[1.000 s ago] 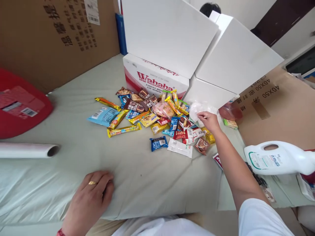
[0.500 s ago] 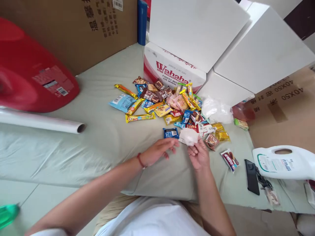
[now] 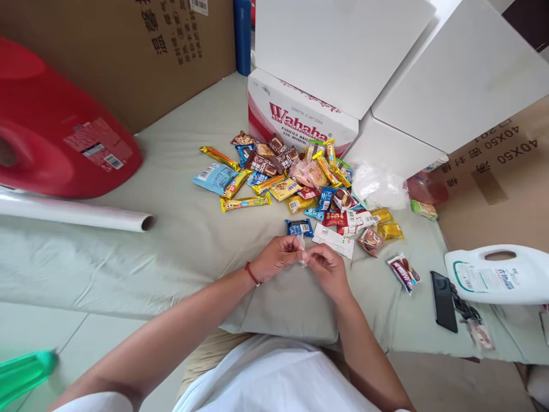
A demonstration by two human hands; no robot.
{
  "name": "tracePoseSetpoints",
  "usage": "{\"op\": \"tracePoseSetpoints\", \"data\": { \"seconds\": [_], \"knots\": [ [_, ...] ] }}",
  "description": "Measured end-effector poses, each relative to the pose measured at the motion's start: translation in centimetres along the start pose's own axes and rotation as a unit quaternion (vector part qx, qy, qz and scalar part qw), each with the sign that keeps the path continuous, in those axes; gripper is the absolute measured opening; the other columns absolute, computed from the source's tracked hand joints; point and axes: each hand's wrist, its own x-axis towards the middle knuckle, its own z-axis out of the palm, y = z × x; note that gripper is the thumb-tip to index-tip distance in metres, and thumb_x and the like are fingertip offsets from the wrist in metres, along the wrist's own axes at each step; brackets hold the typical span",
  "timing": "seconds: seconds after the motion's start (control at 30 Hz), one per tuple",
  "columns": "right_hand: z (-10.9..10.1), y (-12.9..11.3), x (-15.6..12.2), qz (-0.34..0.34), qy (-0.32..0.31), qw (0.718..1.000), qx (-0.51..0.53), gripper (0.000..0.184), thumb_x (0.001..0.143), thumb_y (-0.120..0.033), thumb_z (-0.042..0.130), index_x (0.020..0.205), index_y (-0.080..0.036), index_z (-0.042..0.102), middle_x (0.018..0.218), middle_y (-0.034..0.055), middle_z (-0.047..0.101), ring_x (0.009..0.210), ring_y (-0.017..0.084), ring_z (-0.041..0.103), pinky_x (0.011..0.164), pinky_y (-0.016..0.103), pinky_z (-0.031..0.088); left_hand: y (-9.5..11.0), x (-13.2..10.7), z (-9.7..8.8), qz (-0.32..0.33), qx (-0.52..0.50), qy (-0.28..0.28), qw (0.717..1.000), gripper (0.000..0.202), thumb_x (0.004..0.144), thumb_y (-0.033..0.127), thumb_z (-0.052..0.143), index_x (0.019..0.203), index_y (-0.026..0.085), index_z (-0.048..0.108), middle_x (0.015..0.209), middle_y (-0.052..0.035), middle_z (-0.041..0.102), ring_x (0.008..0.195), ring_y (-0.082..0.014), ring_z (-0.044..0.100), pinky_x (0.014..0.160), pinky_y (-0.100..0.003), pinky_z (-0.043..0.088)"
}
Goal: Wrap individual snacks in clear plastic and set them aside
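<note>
My left hand (image 3: 278, 257) and my right hand (image 3: 329, 270) meet in front of me, both pinching a small, crumpled, clear plastic bag (image 3: 302, 252). Most of the bag is hidden by my fingers. Just beyond them a flat white packet (image 3: 334, 241) lies on the cloth, beside a dark blue snack packet (image 3: 299, 228). A heap of wrapped snacks spreads behind, with brown cocoa packets (image 3: 262, 165), a light blue packet (image 3: 215, 178) and yellow bars (image 3: 246, 203). A brown wafer packet (image 3: 371, 241) is right of the white one.
A white carton (image 3: 300, 109) stands behind the heap, near crumpled clear plastic (image 3: 380, 186). To the left are a red jug (image 3: 64, 126) and a white tube (image 3: 77, 212). On the right lie a purple snack packet (image 3: 403, 273), a black phone (image 3: 444, 301) and a white bottle (image 3: 501, 274).
My right hand has moved left with the plastic bag and met my left hand, which now pinches it too. The flat white packet on the cloth is uncovered.
</note>
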Motion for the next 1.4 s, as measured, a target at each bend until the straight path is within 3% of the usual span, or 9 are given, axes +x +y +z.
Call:
{"op": "tracePoseSetpoints", "data": {
  "seconds": [0.2,0.37,0.5,0.7,0.9,1.07,1.2,1.3,1.4],
  "knots": [
    [0.7,1.2,-0.1,0.113,0.052,0.963,0.240,0.030,0.070,-0.044,0.088,0.076,-0.022,0.068,0.069,-0.0034,0.061,0.058,0.010,0.049,0.056,0.023,0.039,-0.3,-0.1,-0.9,-0.034,-0.030,-0.040,0.998,0.053,0.067,0.060,0.086,0.072,0.016,0.056,0.057,0.0066,0.045,0.052,-0.0061,0.031,0.049,-0.023,0.018],
    [1.2,1.2,-0.4,0.075,0.112,0.968,0.212,0.024,0.075,-0.038,0.086,0.091,-0.025,0.074,0.078,-0.0028,0.063,0.069,0.011,0.054,0.066,0.024,0.045,-0.3,0.2,-0.5,-0.042,-0.004,-0.059,0.997,0.051,0.066,0.057,0.087,0.085,0.017,0.061,0.071,0.0033,0.056,0.059,-0.0083,0.042,0.052,-0.022,0.029],
    [1.1,1.2,0.1,0.073,0.111,0.976,0.173,0.022,0.077,-0.038,0.084,0.094,-0.024,0.077,0.083,-0.0006,0.067,0.077,0.014,0.057,0.073,0.027,0.047,-0.6,0.5,-0.5,0.002,0.019,-0.038,0.999,0.042,0.070,0.049,0.087,0.073,0.015,0.061,0.071,0.0026,0.055,0.067,-0.0103,0.047,0.063,-0.023,0.037],
    [-1.3,0.9,0.0,0.138,0.209,0.901,0.355,0.029,0.066,-0.035,0.092,0.082,-0.025,0.070,0.071,-0.0042,0.059,0.063,0.010,0.051,0.056,0.022,0.042,0.0,0.4,-1.2,-0.004,-0.153,-0.015,0.988,0.034,0.065,0.030,0.089,0.091,0.016,0.073,0.090,-0.0033,0.069,0.084,-0.0164,0.061,0.081,-0.030,0.049],
    [-3.2,0.8,-3.9,0.214,0.099,0.955,0.180,0.031,0.071,-0.044,0.088,0.078,-0.020,0.070,0.071,-0.0006,0.060,0.061,0.011,0.046,0.052,0.023,0.037,0.9,0.3,-1.6,-0.023,-0.285,-0.016,0.958,0.027,0.064,0.019,0.084,0.088,0.015,0.071,0.085,-0.0038,0.070,0.080,-0.0176,0.066,0.084,-0.035,0.055],
    [-3.8,-1.1,-4.7,0.056,0.267,0.961,-0.049,0.024,0.087,-0.048,0.073,0.090,-0.024,0.071,0.081,0.0003,0.062,0.074,0.017,0.053,0.069,0.030,0.043,0.8,0.3,-1.4,-0.013,-0.255,-0.012,0.967,0.027,0.064,0.023,0.088,0.078,0.015,0.066,0.078,-0.0016,0.066,0.073,-0.0153,0.064,0.078,-0.031,0.054],
    [-1.4,-2.1,-2.2,-0.041,0.188,0.964,-0.185,0.021,0.083,-0.044,0.076,0.098,-0.029,0.076,0.103,0.0065,0.066,0.102,0.026,0.056,0.086,0.037,0.045,0.5,0.1,-0.9,0.004,-0.205,-0.013,0.979,0.038,0.062,0.030,0.093,0.076,0.016,0.061,0.081,-0.0007,0.066,0.075,-0.0140,0.064,0.077,-0.030,0.053],
    [0.5,-1.6,0.1,-0.024,0.186,0.972,-0.139,0.018,0.083,-0.043,0.075,0.092,-0.027,0.075,0.099,0.0063,0.067,0.099,0.025,0.057,0.084,0.037,0.047,0.2,0.3,-0.7,0.006,-0.169,-0.003,0.986,0.043,0.058,0.030,0.097,0.078,0.016,0.061,0.078,0.0005,0.066,0.074,-0.0130,0.064,0.078,-0.030,0.054],
    [1.1,-1.3,1.3,0.037,0.210,0.977,0.022,0.021,0.084,-0.045,0.074,0.089,-0.025,0.072,0.086,0.0015,0.065,0.082,0.018,0.057,0.075,0.032,0.048,0.2,0.8,-1.0,0.013,-0.165,0.063,0.984,0.046,0.055,0.032,0.098,0.078,0.015,0.062,0.078,0.0005,0.067,0.074,-0.0126,0.064,0.078,-0.030,0.054]
  ]
}}
